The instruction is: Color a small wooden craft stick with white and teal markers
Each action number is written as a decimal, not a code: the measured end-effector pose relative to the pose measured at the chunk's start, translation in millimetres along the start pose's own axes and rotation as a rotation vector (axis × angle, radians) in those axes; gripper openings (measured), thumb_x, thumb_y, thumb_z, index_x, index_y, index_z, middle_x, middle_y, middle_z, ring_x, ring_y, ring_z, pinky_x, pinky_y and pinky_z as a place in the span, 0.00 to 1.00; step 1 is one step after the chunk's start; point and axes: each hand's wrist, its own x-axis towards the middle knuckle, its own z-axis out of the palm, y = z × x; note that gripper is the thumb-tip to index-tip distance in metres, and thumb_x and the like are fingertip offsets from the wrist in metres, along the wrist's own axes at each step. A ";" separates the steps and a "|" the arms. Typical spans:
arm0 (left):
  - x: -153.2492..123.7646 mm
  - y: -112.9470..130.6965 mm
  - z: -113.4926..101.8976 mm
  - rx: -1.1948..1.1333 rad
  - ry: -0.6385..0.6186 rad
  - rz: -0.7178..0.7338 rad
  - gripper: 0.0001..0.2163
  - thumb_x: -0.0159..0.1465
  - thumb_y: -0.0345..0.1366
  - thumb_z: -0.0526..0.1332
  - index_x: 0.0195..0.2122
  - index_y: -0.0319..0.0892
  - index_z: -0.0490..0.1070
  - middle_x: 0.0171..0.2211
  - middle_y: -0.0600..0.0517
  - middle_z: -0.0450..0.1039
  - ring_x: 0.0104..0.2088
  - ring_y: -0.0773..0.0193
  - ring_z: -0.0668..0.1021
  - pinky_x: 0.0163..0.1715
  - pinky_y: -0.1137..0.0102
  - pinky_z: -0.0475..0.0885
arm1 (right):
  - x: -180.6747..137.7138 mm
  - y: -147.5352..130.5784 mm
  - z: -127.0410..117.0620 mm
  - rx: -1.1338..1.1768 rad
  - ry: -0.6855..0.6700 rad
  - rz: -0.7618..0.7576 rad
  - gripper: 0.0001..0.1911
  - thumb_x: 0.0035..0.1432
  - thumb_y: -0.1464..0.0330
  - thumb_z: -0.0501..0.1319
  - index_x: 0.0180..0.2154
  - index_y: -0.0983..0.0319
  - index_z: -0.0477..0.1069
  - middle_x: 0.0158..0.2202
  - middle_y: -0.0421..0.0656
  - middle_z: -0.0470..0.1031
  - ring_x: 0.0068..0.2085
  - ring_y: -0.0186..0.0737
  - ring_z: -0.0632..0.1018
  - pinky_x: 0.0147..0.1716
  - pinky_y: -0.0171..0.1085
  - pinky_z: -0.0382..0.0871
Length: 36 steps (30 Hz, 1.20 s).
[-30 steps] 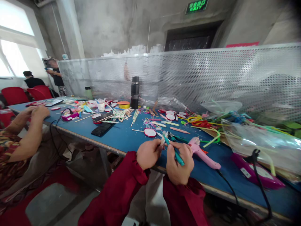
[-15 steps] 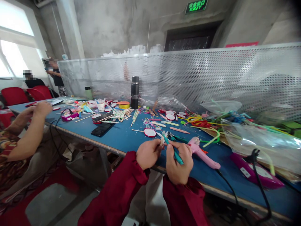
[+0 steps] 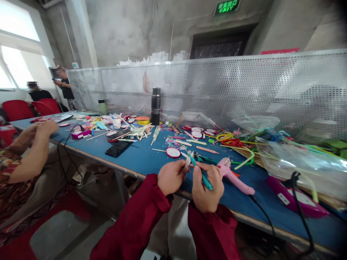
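The left hand [image 3: 172,177] and right hand [image 3: 208,189], in dark red sleeves [image 3: 132,216], work side by side at the near edge of a blue bench [image 3: 143,155], lower centre of the frame. The left pinches a small pale piece [image 3: 188,161] between thumb and fingers; the right is clamped around a slim teal tool [image 3: 207,181], its upper end right beside the piece — whether the two touch is too small to tell.

Just beyond the hands lies a white disc [image 3: 173,152] with a red rim. A pink glue gun [image 3: 238,182] rests to the right of the hands, its cord dropping over the edge, and a purple box [image 3: 311,208] sits at lower right. A black phone [image 3: 118,148] lies left of centre, near a loose heap of pale sticks [image 3: 144,132]; a black bottle [image 3: 155,108] stands upright behind them — a perforated metal screen [image 3: 244,86] rising at the back. At the left edge, a co-worker's hands [image 3: 46,129] are held close together above the bench. A green exit sign [image 3: 226,7] glows at upper right.
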 end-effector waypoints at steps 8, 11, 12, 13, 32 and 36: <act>0.2 -0.2 -0.4 0.011 0.000 -0.010 0.12 0.71 0.38 0.52 0.30 0.44 0.67 0.25 0.56 0.71 0.29 0.66 0.72 0.30 0.71 0.59 | -0.5 0.4 0.3 0.006 -0.012 -0.009 0.03 0.64 0.69 0.60 0.37 0.60 0.73 0.33 0.42 0.78 0.37 0.42 0.77 0.48 0.48 0.67; 0.5 0.3 -1.0 0.012 -0.005 -0.013 0.12 0.71 0.38 0.52 0.30 0.44 0.67 0.26 0.56 0.71 0.29 0.66 0.72 0.30 0.71 0.60 | -0.8 0.3 0.5 -0.003 0.017 0.011 0.03 0.64 0.69 0.60 0.37 0.60 0.72 0.33 0.43 0.79 0.38 0.43 0.77 0.47 0.47 0.67; 0.5 0.5 -1.2 0.015 -0.003 -0.016 0.12 0.71 0.38 0.52 0.30 0.44 0.67 0.26 0.56 0.71 0.29 0.66 0.72 0.30 0.71 0.60 | -0.8 0.1 0.5 -0.007 0.010 0.009 0.03 0.64 0.69 0.60 0.37 0.60 0.72 0.33 0.42 0.79 0.38 0.43 0.77 0.47 0.47 0.67; 0.5 0.7 -1.3 0.017 -0.003 -0.018 0.12 0.71 0.38 0.52 0.30 0.44 0.67 0.26 0.56 0.72 0.29 0.66 0.72 0.30 0.71 0.60 | -0.7 -0.1 0.4 -0.010 -0.002 0.004 0.04 0.64 0.69 0.60 0.36 0.60 0.72 0.33 0.42 0.78 0.38 0.42 0.77 0.48 0.47 0.67; -0.1 1.2 -2.1 0.020 -0.007 -0.018 0.13 0.72 0.38 0.51 0.31 0.44 0.68 0.26 0.56 0.72 0.29 0.66 0.73 0.30 0.71 0.60 | 0.5 -1.4 -0.6 -0.030 -0.029 0.009 0.05 0.65 0.68 0.59 0.36 0.59 0.73 0.32 0.42 0.78 0.37 0.43 0.76 0.47 0.47 0.67; 0.2 0.1 -1.3 0.016 -0.002 -0.008 0.11 0.71 0.37 0.52 0.33 0.44 0.69 0.26 0.56 0.72 0.30 0.66 0.73 0.31 0.71 0.60 | -0.2 -0.3 -0.2 -0.001 -0.018 0.004 0.04 0.64 0.68 0.59 0.37 0.59 0.73 0.32 0.42 0.78 0.37 0.42 0.76 0.46 0.46 0.67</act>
